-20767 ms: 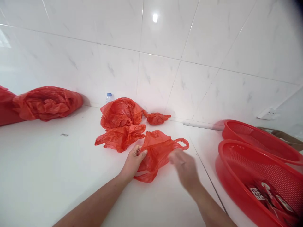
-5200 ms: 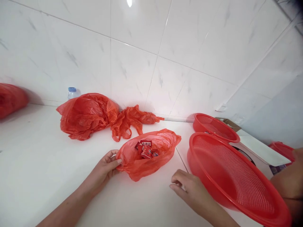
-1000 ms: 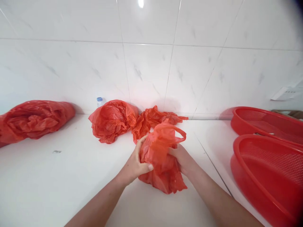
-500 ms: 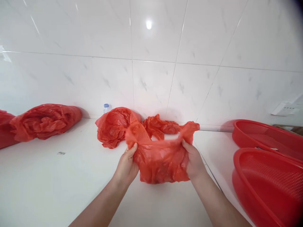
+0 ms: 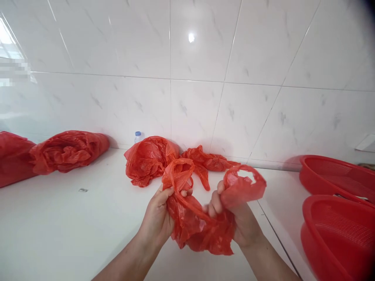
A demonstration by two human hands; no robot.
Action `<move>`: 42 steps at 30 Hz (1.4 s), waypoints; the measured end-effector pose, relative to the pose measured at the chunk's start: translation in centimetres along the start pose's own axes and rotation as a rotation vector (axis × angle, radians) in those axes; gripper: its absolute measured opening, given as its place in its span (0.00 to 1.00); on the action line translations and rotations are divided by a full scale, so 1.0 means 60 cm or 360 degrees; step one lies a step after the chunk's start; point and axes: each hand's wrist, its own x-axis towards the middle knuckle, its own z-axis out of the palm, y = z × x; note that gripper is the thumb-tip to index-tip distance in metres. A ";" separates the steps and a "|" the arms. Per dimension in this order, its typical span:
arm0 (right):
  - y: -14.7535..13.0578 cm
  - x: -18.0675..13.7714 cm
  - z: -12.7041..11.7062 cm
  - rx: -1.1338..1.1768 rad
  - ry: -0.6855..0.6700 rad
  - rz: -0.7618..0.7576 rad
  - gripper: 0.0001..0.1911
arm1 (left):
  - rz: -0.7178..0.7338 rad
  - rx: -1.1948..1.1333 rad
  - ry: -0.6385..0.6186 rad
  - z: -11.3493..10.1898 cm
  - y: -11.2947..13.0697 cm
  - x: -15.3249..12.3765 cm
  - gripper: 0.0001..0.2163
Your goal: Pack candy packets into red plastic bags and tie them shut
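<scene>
A thin red plastic bag (image 5: 199, 230) with loop handles hangs between my two hands above the white table. My left hand (image 5: 159, 212) pinches it at the base of the left handle, thumb on the near side. Around the right handle my right hand (image 5: 238, 214) is curled, with the loop sticking out above the fist; the bag partly covers its fingers. Just behind the held bag lie a crumpled red bag bundle (image 5: 149, 158) and a flatter red plastic bag (image 5: 213, 162), both near the wall.
Two red plastic baskets (image 5: 325, 218) with mesh sides stand at the right. Rolled red plastic bags (image 5: 70, 150) lie at the far left. A small blue-capped bottle (image 5: 137, 136) stands behind the bundle. The tiled wall (image 5: 199, 109) closes off the table's back.
The bag, stretched flat between my hands before, now sags and folds. My right hand has turned and closed round its handle. The view has shifted slightly left.
</scene>
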 end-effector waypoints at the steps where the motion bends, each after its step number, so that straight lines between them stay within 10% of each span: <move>1: 0.000 -0.003 0.002 -0.0001 -0.0054 -0.0007 0.05 | 0.0007 0.0014 0.0016 0.002 -0.002 -0.002 0.04; 8: 0.015 -0.009 0.003 -0.0462 -0.0244 0.0103 0.32 | -0.0040 -0.0056 0.0086 0.006 -0.023 -0.003 0.06; 14: 0.035 0.003 0.003 -0.0441 0.0239 0.0261 0.13 | 0.0075 -0.0044 0.0066 0.003 -0.021 -0.006 0.06; 20: 0.047 0.006 0.009 -0.0436 -0.0107 0.0439 0.32 | 0.0085 0.0098 -0.0195 -0.001 -0.023 -0.006 0.08; 27: 0.065 0.004 0.014 -0.0221 -0.0242 0.0373 0.16 | 0.0423 0.0996 -0.0275 -0.010 -0.025 0.001 0.02; 37: 0.065 0.032 -0.027 -0.0371 0.0656 0.0374 0.17 | 0.0289 0.1120 -0.0679 -0.034 -0.063 0.007 0.36; 42: 0.077 0.027 -0.027 -0.0887 0.0266 0.0346 0.17 | 0.0074 0.1154 -0.0407 -0.036 -0.083 0.015 0.21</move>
